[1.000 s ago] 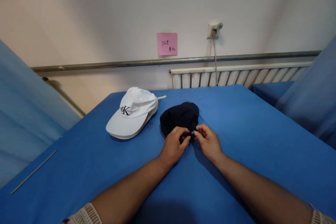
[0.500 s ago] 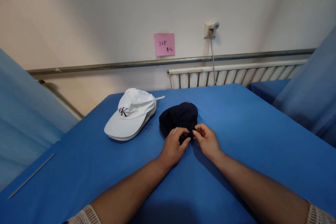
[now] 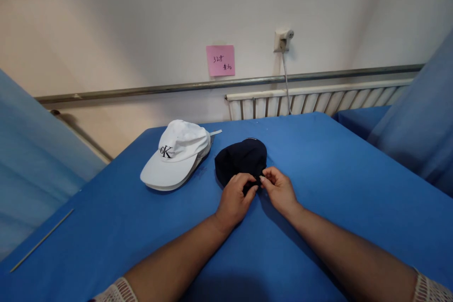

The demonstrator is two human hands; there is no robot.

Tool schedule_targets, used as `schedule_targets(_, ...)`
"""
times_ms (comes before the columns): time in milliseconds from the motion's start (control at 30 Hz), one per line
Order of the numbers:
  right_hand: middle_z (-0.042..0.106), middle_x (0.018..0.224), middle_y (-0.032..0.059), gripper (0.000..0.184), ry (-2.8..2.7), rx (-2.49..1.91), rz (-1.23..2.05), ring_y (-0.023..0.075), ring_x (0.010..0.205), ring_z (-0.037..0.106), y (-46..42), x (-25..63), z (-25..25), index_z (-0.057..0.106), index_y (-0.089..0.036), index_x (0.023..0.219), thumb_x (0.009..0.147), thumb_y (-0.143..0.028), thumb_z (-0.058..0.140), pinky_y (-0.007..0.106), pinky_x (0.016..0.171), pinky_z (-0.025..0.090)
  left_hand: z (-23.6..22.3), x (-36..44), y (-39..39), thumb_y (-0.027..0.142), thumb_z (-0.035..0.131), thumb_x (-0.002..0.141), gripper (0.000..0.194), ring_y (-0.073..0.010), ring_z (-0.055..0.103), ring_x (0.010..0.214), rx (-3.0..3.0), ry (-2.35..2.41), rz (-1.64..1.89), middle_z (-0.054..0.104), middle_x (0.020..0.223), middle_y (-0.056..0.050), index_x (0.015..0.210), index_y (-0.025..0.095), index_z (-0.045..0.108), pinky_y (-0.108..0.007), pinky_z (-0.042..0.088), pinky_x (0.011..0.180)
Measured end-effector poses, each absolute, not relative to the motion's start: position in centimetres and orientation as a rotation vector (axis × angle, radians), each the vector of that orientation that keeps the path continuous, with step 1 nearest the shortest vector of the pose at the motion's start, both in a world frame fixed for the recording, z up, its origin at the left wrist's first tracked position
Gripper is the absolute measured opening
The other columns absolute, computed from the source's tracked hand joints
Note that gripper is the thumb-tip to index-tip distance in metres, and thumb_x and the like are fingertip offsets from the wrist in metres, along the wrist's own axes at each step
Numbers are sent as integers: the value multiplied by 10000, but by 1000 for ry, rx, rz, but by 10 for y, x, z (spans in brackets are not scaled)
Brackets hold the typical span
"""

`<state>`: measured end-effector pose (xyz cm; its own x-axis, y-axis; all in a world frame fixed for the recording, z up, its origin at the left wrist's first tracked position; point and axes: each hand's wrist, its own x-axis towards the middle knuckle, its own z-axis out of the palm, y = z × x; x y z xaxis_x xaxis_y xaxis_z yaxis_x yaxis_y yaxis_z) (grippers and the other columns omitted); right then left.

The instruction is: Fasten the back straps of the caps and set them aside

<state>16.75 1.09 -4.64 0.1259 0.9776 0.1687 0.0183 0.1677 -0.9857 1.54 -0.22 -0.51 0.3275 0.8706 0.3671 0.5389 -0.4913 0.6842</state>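
Note:
A dark navy or black cap lies on the blue-covered table, its near edge between my hands. My left hand pinches that edge with thumb and forefinger, the other fingers curled. Close beside it, my right hand grips the same edge at its right end, thumb against forefinger. The exact part of the cap held, perhaps its strap, is too dark and small to make out. To the left rests a white cap with black "CK" lettering, brim towards me, apparently stacked on another cap.
The blue table cover spreads around the caps. A thin stick lies at the left edge. Behind stand a metal rail, a radiator and a plugged socket. Blue curtains hang on both sides; a pink note is on the wall.
Almost nothing differs. The view has shifted very slightly, and both hands keep their hold at the dark cap's near edge.

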Motion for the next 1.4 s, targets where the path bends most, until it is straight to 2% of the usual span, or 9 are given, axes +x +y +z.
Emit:
schedule_targets(133, 597, 706, -8, 153, -1203, -1157, 974, 146, 636, 543, 10, 167, -45, 583, -218, 784, 756, -366, 613, 269, 611, 437, -6, 16, -1, 246, 580, 845, 132, -161, 578, 818, 2073, 1284, 967, 617, 906, -22, 972, 211, 583, -299, 460, 764)
schedule_targets(367, 596, 690, -8, 186, -1205, -1159, 961, 139, 616, 535, 11, 167, -46, 582, -204, 780, 749, -382, 622, 260, 591, 423, -6, 16, 0, 203, 579, 841, 25, -156, 570, 919, 2104, 1127, 1013, 592, 978, -36, 856, 195, 597, -290, 454, 834)
schedule_targets(533, 584, 678, -16, 181, -1206, -1149, 947, 130, 609, 529, 14, 168, -49, 576, -202, 776, 754, -376, 617, 257, 593, 423, -6, 15, 1, 183, 571, 838, 56, -162, 586, 948, 2112, 1080, 985, 625, 986, -36, 782, 184, 577, -303, 448, 869)
schedule_targets(633, 584, 677, -11, 187, -1199, -1155, 946, 134, 610, 529, 14, 168, -50, 576, -205, 778, 754, -385, 618, 260, 590, 427, -6, 14, 1, 198, 566, 845, 18, -147, 591, 865, 2072, 1132, 969, 634, 932, -21, 854, 191, 580, -289, 461, 811)
schedule_targets(800, 608, 718, 0, 187, -1206, -1144, 965, 145, 650, 556, 14, 167, -51, 587, -204, 794, 750, -382, 626, 272, 628, 448, -5, 13, 3, 262, 605, 836, 140, -131, 549, 754, 2108, 1211, 906, 597, 890, -9, 966, 210, 602, -258, 447, 685)
schedule_targets(1067, 574, 688, -16, 192, -1144, -1083, 1054, 129, 608, 536, 11, 166, -44, 554, -207, 783, 744, -379, 628, 263, 592, 455, -5, 12, 2, 168, 602, 813, 32, -155, 552, 891, 2233, 1104, 897, 586, 931, -21, 816, 194, 584, -292, 439, 813)
schedule_targets(1267, 582, 698, -11, 204, -1131, -1104, 1040, 137, 633, 543, 14, 167, -47, 566, -205, 776, 721, -383, 649, 273, 618, 451, -5, 12, 2, 185, 641, 780, 237, -145, 535, 785, 2253, 1178, 813, 581, 907, -13, 1003, 209, 564, -276, 438, 715)
schedule_targets(1400, 575, 682, -12, 222, -1122, -1096, 1055, 138, 624, 541, 13, 166, -47, 559, -206, 774, 719, -402, 649, 272, 607, 455, -2, 10, 4, 190, 615, 800, 157, -138, 532, 779, 2243, 1110, 787, 565, 908, -18, 955, 205, 591, -263, 442, 698)
